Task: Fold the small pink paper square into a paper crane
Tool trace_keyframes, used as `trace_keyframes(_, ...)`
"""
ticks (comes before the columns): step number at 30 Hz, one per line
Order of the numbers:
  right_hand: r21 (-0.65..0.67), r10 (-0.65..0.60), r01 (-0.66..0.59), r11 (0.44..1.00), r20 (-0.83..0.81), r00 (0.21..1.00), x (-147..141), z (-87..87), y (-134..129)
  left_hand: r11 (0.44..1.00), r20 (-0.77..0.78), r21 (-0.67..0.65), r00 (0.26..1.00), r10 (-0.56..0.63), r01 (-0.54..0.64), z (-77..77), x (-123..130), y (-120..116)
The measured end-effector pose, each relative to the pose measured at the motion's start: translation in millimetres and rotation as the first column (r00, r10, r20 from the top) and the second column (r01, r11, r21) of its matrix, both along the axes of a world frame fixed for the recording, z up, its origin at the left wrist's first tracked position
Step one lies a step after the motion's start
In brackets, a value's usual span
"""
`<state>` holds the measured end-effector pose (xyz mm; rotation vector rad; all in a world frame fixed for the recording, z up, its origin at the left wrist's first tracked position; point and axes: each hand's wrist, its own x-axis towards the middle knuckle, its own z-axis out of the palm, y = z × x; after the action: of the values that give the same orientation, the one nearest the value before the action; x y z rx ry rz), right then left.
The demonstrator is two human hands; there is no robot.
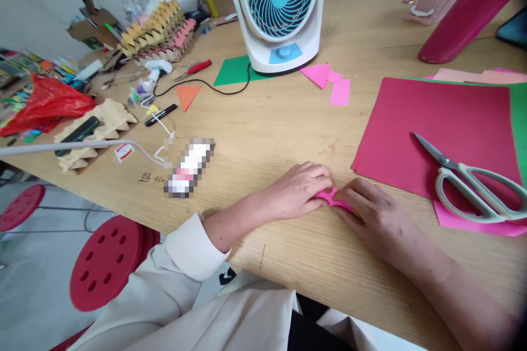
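Between my two hands, low over the wooden table (263, 137), is a small folded piece of pink paper (329, 197). My left hand (302, 189) pinches its left end, fingers closed. The right end is gripped by my right hand (370, 214), thumb below and fingers on top. Much of the paper is hidden under the fingers. To the right of my right hand, light-handled scissors (469, 186) lie partly opened on dark red paper sheets (436, 126). A pink sheet (473, 222) sticks out beneath them.
A white and blue fan (284, 16) stands at the back. Pink paper pieces (340, 92) and an orange triangle (188, 96) lie before it. Left are a blurred phone (190, 167), a black marker (161, 115) and egg cartons (99, 120). A red bottle (465, 16) stands back right.
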<state>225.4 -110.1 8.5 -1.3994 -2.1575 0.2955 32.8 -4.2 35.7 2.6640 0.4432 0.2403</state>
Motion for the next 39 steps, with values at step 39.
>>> trace_keyframes(39,-0.048,-0.053,0.052,0.997,-0.01,0.999,2.2,-3.4,-7.6,0.923,0.1,0.382,0.99,-0.1,0.054,-16.1,-3.7,-8.4)
